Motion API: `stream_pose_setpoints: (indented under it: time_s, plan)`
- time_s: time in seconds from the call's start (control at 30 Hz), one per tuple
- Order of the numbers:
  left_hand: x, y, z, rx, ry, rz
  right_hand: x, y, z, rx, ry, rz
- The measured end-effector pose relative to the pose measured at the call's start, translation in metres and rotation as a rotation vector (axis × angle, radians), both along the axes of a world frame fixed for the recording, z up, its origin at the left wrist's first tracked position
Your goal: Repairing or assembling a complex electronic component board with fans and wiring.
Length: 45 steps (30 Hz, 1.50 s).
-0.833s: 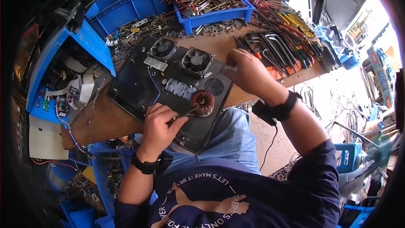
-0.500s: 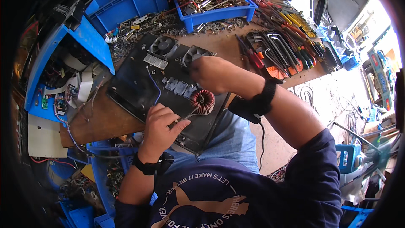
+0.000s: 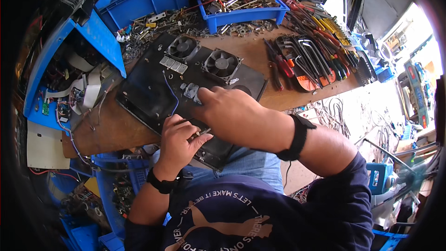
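Note:
A black metal panel (image 3: 145, 90) lies across the near edge of the bench. Two square fans, a left fan (image 3: 183, 48) and a right fan (image 3: 221, 65), are mounted on its far side. A blue wire (image 3: 172, 92) curves over the panel toward my left hand (image 3: 176, 145), whose thumb and fingers are closed around something small and thin that I cannot make out. My right hand (image 3: 232, 114) is curled just above and right of it, fingertips mostly hidden. The copper-wound ring coil is out of sight behind the right hand. Grey pads (image 3: 190, 91) show beyond the right hand.
A blue tray (image 3: 246, 17) of metal pieces stands at the back, beside a larger blue crate (image 3: 139, 7). Loose hardware (image 3: 162, 25) is strewn around them. Hex keys (image 3: 309, 56) and screwdrivers (image 3: 281, 62) lie at the right. An opened blue casing (image 3: 100, 42) stands left.
My right hand has come from the right fan toward me, down beside my left hand, uncovering the fan and covering the ring coil. The left hand has barely moved.

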State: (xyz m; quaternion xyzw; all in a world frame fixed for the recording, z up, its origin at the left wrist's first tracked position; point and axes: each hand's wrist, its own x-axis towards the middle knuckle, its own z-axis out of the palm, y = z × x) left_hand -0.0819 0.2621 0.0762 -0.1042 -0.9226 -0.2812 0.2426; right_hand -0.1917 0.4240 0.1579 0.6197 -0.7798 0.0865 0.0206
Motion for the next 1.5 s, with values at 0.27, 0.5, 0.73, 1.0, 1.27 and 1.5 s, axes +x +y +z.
stream_pose_setpoints:
  time_s: [0.27,0.5,0.73,1.0,1.27,1.5]
  plan:
    - [0.007,-0.001,-0.003,-0.092,0.035,-0.031,0.022,0.02,-0.007,-0.189,-0.156,-0.154]
    - [0.031,-0.022,0.018,-0.059,-0.07,0.055,0.008,0.059,0.003,-0.394,-0.242,-0.286]
    - [0.026,-0.033,0.052,0.142,-0.03,0.048,0.021,0.132,-0.016,-0.396,-0.631,-0.618]
    - [-0.014,0.024,0.072,0.036,-0.272,0.125,0.026,0.151,-0.043,-0.365,-0.684,-0.626]
    - [-0.03,0.037,0.074,-0.037,-0.625,0.173,0.02,0.165,-0.057,-0.41,-0.692,-0.56]
    - [-0.029,0.037,0.067,0.013,-0.77,0.198,0.02,0.181,-0.071,-0.385,-0.742,-0.544]
